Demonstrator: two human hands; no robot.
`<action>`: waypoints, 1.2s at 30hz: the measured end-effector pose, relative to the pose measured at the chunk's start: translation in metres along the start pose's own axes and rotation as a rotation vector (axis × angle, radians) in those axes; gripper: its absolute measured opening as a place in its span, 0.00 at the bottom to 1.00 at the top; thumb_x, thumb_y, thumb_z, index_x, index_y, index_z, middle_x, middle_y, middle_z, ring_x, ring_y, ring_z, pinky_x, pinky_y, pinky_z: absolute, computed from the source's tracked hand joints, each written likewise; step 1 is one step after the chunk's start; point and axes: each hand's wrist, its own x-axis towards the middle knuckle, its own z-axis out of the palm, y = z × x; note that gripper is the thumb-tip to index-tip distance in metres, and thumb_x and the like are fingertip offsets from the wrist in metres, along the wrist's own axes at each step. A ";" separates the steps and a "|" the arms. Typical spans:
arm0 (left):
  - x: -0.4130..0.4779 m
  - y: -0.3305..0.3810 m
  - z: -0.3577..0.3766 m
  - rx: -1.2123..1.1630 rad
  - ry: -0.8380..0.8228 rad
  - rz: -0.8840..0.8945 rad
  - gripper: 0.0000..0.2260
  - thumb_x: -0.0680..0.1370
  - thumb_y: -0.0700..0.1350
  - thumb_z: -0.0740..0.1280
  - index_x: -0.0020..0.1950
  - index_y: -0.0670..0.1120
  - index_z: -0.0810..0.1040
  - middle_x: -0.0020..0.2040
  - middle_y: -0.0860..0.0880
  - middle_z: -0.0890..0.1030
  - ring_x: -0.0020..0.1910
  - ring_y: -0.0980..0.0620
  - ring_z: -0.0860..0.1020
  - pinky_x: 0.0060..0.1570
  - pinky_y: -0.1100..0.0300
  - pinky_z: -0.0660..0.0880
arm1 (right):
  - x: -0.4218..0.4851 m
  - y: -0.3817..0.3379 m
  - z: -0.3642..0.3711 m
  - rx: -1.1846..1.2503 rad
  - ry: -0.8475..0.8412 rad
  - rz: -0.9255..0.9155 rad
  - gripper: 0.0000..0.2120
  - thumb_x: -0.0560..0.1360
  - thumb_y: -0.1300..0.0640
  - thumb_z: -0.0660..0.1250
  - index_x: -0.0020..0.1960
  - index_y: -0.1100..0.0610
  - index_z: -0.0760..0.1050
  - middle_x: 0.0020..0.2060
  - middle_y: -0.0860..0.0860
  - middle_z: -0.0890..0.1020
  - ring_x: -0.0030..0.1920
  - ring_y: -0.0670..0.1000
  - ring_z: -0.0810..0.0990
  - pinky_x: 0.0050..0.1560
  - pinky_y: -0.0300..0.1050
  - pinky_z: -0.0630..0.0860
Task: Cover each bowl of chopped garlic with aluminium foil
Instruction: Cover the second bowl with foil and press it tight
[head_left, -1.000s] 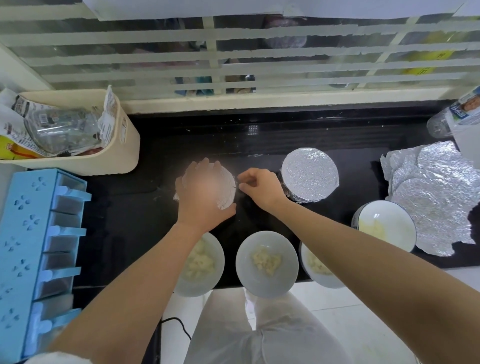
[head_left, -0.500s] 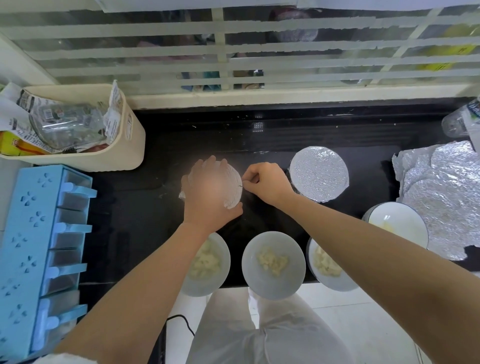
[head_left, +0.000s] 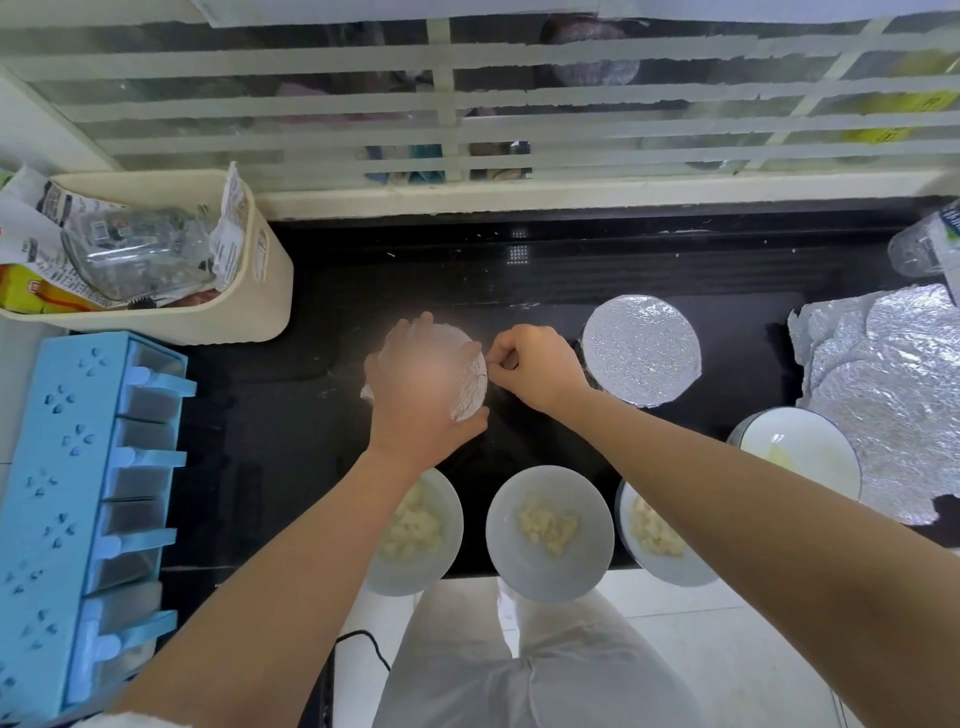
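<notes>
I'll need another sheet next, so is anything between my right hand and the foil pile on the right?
Yes. The finished covered bowl sits directly between your right hand, which pinches the foil rim, and the foil sheets. You could probably reach over it.

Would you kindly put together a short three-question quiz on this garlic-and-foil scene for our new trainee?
1. True or false: the left hand rests on the foil while the right hand pinches its edge.
2. How many uncovered bowls are in view? A) two B) four C) six
3. Fill in: the finished covered bowl stands to the person's ____ of the one being covered.

Key: 1 true; 2 B; 3 right.
</notes>
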 end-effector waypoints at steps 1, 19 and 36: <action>0.000 0.000 0.000 -0.001 0.003 0.000 0.29 0.69 0.66 0.59 0.69 0.59 0.66 0.76 0.39 0.63 0.73 0.34 0.62 0.59 0.37 0.65 | 0.000 0.000 0.000 -0.001 0.002 0.000 0.03 0.74 0.54 0.69 0.44 0.51 0.82 0.40 0.46 0.83 0.41 0.46 0.81 0.47 0.51 0.81; 0.000 0.000 -0.005 -0.033 -0.020 0.014 0.31 0.68 0.66 0.61 0.70 0.59 0.67 0.76 0.39 0.62 0.73 0.34 0.62 0.60 0.35 0.64 | -0.007 0.000 0.005 0.235 0.033 0.027 0.08 0.76 0.60 0.68 0.52 0.55 0.84 0.45 0.51 0.86 0.43 0.49 0.83 0.51 0.49 0.80; 0.016 -0.038 -0.014 0.110 -0.181 0.428 0.51 0.65 0.78 0.58 0.80 0.53 0.47 0.81 0.43 0.47 0.79 0.37 0.46 0.70 0.27 0.48 | -0.018 0.000 -0.006 0.289 -0.153 0.205 0.08 0.76 0.62 0.64 0.42 0.53 0.78 0.45 0.55 0.84 0.49 0.53 0.81 0.59 0.52 0.77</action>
